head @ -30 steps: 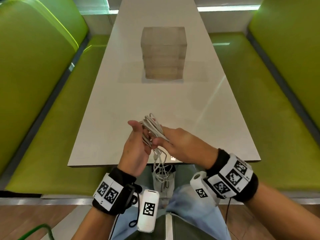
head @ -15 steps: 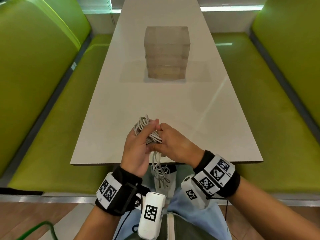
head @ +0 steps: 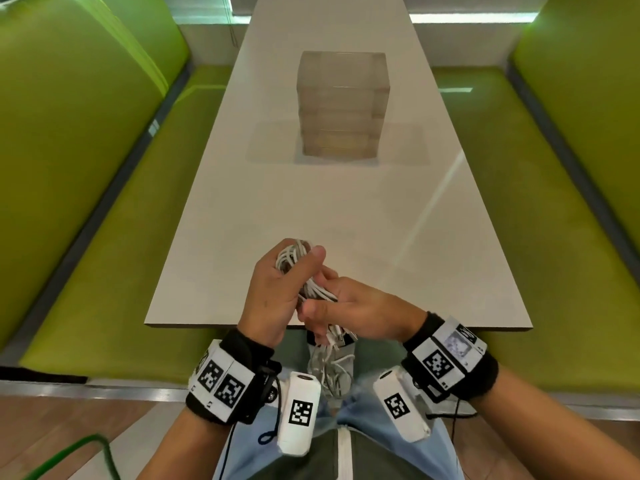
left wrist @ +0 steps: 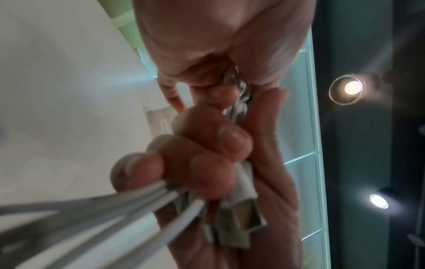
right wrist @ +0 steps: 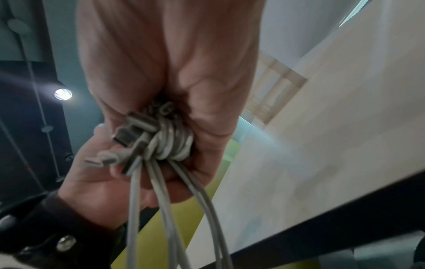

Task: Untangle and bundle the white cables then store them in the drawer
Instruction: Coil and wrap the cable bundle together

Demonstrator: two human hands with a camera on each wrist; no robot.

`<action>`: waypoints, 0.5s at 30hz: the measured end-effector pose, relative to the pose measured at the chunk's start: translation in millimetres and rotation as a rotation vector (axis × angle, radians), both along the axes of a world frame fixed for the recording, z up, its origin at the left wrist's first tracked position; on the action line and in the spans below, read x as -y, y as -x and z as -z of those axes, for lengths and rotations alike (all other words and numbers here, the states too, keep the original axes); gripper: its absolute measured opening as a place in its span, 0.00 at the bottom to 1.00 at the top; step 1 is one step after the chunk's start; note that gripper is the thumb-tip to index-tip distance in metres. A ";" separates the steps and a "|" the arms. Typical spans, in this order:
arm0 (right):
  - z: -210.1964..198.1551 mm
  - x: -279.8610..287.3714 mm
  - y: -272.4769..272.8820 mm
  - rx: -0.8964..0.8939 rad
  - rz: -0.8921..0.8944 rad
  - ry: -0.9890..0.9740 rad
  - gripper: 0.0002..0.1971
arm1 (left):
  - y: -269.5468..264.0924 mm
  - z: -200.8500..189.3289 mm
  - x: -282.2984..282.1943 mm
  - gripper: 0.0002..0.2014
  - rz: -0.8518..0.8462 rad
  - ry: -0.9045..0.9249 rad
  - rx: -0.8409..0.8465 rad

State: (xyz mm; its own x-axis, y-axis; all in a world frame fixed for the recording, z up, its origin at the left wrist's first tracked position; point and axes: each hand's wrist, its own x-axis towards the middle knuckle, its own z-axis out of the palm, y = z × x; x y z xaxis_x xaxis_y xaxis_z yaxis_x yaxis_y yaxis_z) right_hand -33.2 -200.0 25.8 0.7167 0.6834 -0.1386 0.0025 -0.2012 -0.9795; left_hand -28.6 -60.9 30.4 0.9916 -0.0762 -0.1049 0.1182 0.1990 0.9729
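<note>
A bundle of white cables (head: 294, 263) is held above the near edge of the table. My left hand (head: 277, 289) grips the looped upper part, thumb over the coils. My right hand (head: 360, 308) grips the lower part of the bundle, where the strands are wound round it (right wrist: 171, 143). Loose cable ends (head: 329, 368) with plugs hang down below the table edge toward my lap. A USB plug (left wrist: 239, 225) lies against my left palm in the left wrist view. The translucent drawer unit (head: 341, 105) stands in the middle of the table, its drawers pushed in.
The long white table (head: 346, 209) runs away from me between two green benches (head: 114, 258) (head: 540, 237) with padded backs. The drawer unit is an arm's reach beyond my hands. Wood floor shows at the bottom left.
Both hands have turned and moved closer to the table edge; the left thumb now lies over the coils and the right hand has shifted lower along the bundle.
</note>
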 end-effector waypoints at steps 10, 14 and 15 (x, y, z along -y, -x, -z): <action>-5.0 16.0 -2.5 -0.074 0.200 -0.152 0.14 | 0.1 17.3 -1.7 0.42 0.308 -0.022 0.071; -17.6 29.7 -19.6 -0.113 0.343 -0.333 0.18 | 12.6 27.4 3.3 0.24 0.501 -0.203 0.015; -19.1 31.5 -21.8 -0.140 0.364 -0.380 0.18 | 15.5 26.8 5.6 0.19 0.485 -0.189 -0.003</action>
State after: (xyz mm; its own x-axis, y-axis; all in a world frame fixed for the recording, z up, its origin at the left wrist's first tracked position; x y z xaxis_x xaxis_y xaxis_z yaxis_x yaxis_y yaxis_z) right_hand -11.4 -231.6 44.9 0.9088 0.4153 -0.0411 -0.1369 0.2036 -0.9694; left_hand -44.1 -66.5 3.7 0.8468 -0.5060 -0.1639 0.1561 -0.0581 0.9860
